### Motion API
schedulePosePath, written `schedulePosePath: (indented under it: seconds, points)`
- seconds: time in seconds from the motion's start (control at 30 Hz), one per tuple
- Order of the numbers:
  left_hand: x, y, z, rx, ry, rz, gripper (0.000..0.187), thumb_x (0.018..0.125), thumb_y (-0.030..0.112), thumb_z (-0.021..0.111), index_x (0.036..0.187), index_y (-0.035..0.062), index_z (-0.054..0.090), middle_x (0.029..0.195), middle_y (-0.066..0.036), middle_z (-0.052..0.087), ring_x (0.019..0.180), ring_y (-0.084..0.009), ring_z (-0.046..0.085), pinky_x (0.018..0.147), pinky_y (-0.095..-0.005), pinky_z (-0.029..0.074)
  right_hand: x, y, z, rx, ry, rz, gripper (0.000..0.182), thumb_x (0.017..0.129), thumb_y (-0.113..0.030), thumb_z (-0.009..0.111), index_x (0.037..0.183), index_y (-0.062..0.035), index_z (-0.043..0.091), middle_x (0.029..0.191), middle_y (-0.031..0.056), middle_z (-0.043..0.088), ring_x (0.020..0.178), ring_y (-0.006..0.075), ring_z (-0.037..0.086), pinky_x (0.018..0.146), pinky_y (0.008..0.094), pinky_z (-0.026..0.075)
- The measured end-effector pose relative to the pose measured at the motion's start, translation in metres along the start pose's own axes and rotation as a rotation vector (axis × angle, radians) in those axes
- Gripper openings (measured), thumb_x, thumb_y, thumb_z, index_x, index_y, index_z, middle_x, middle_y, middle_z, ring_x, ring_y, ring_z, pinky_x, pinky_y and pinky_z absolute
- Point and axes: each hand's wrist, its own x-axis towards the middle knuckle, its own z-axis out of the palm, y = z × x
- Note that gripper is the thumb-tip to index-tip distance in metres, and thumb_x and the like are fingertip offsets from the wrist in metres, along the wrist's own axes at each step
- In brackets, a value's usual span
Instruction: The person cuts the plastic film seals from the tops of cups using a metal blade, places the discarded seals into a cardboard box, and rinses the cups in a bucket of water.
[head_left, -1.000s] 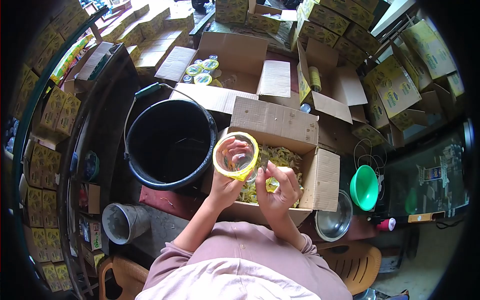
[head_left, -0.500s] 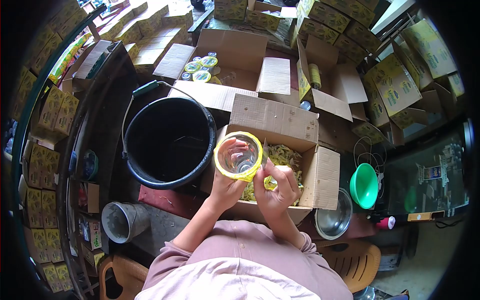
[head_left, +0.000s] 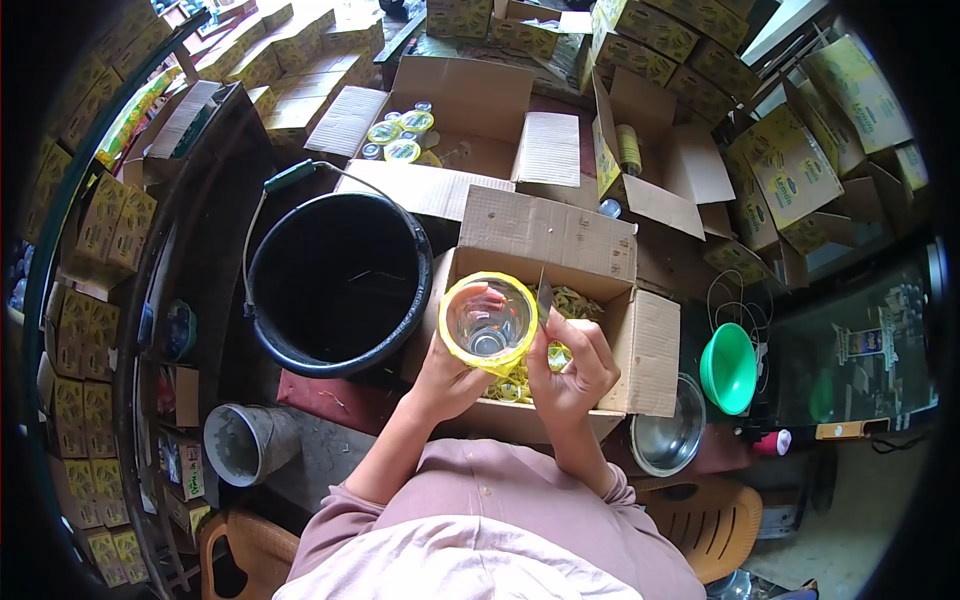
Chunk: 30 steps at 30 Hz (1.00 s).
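My left hand (head_left: 447,388) is wrapped around a clear cup (head_left: 489,341), its open mouth tilted up toward me. A yellow band with a ragged lower edge runs around the cup's rim. Just right of the rim, my right hand (head_left: 577,372) pinches a thin knife blade (head_left: 543,297) that points upward; its handle is hidden in the fingers. Both hands are above an open cardboard box (head_left: 548,232), which holds a heap of yellow scraps (head_left: 575,303). Part of a yellow-and-clear piece (head_left: 558,356) shows behind my right fingers.
A big black bucket (head_left: 262,320) stands left of the box. Behind it, an open carton (head_left: 465,80) holds several lidded cups (head_left: 402,150). Another carton (head_left: 655,208) contains a yellow stack (head_left: 628,150). At right are a metal bowl (head_left: 668,430) and a green bowl (head_left: 727,370).
The cup and both hands have shifted slightly right. My right hand has turned, and the blade now stands more upright, a little apart from the rim.
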Motion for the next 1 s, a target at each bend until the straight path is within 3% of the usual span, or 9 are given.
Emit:
schedulePosePath:
  seconds: [0.8, 1.0]
  points:
    - [0.006, 0.013, -0.003, -0.148, -0.107, -0.083, 0.057, 0.065, 0.004, 0.065, 0.118, -0.0003, 0.042, 0.107, -0.010, 0.051, 0.102, -0.0181, 0.051, 0.090, -0.0298, 0.041, 0.001, -0.001, -0.015, 0.031, -0.077, 0.101, 0.033, 0.066, 0.008, 0.065, 0.096, -0.0041, 0.066, 0.070, 0.0060, 0.059, 0.060, 0.0131, 0.057, 0.056, 0.0239, 0.045]
    - [0.010, 0.013, 0.000, -0.158, -0.076, 0.025, 0.067, 0.064, 0.007, 0.074, 0.120, 0.0012, 0.038, 0.108, -0.009, 0.048, 0.102, -0.0164, 0.051, 0.087, -0.0296, 0.043, -0.006, 0.000, -0.017, 0.025, -0.084, 0.131, 0.029, 0.067, 0.007, 0.067, 0.094, -0.0039, 0.067, 0.069, 0.0064, 0.059, 0.059, 0.0128, 0.057, 0.055, 0.0241, 0.046]
